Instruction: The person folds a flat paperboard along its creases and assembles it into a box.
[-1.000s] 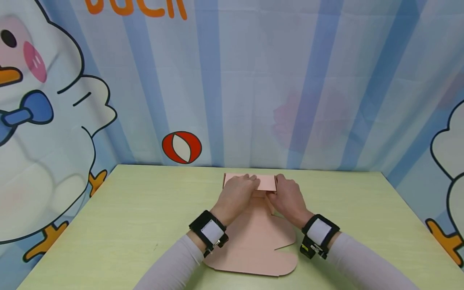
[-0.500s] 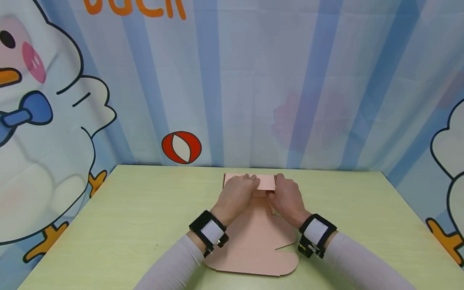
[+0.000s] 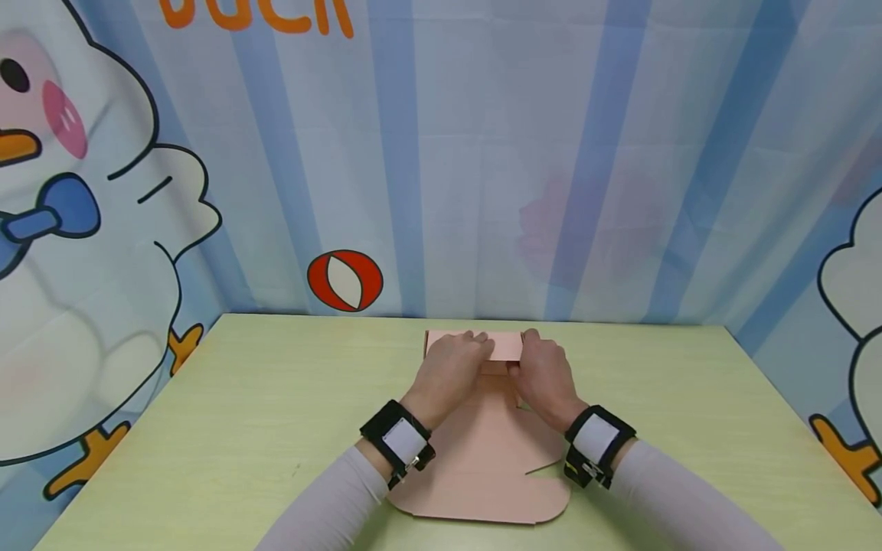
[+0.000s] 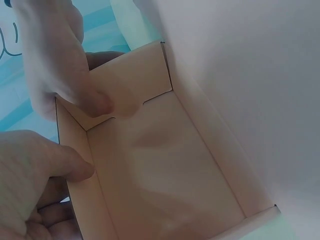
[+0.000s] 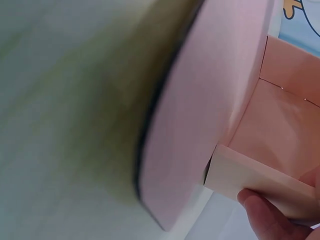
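Note:
A pink cardboard mailer box (image 3: pixel 506 347), its walls folded up at the far end, lies with its lid flap (image 3: pixel 482 451) spread flat toward me. My left hand (image 3: pixel 448 375) grips the far wall, thumb on the inner face and fingers behind it in the left wrist view. My right hand (image 3: pixel 546 383) pinches the right side wall (image 4: pixel 132 77) near the far corner. Its thumb presses inside that wall in the left wrist view. The box floor (image 4: pixel 155 165) shows between the folded walls. Part of the far wall is hidden behind my hands.
The box rests on a pale yellow-green table (image 3: pixel 276 413), near its back edge. Behind hangs a blue striped curtain (image 3: pixel 482 153) with a printed duck (image 3: pixel 76 306) on the left. The lid's slotted, rounded side flap (image 5: pixel 200 130) sticks out beneath my right wrist.
My right wrist has shifted slightly left and inward, its hand staying at the box corner. The lid flap's near edge has slid a touch to the right. My left hand has kept its place.

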Available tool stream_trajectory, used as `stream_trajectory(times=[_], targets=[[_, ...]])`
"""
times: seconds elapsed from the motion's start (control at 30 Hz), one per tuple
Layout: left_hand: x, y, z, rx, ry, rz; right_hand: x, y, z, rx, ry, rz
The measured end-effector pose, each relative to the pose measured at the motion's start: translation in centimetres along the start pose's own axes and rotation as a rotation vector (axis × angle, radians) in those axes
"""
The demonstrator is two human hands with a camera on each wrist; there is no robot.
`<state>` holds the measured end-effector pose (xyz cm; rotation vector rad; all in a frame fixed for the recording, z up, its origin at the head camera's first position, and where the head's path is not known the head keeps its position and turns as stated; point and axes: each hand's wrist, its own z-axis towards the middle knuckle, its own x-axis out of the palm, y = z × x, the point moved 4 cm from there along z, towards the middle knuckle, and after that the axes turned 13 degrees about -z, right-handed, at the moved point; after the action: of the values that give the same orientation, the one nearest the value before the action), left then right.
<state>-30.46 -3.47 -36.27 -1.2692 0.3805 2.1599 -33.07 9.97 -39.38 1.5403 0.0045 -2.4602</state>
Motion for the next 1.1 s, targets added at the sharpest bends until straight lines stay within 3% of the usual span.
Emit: stream_trajectory(times=[0.63,1.1], targets=[[0.11,-0.19,0.06,-0.008,0.005,0.002,0.3,-0.39,0.0,-0.002,-0.024,0.022],[0.09,-0.24,0.05,0.002,0.007,0.012,0.18,-0.87,-0.8,-0.001,0.016,0.075]])
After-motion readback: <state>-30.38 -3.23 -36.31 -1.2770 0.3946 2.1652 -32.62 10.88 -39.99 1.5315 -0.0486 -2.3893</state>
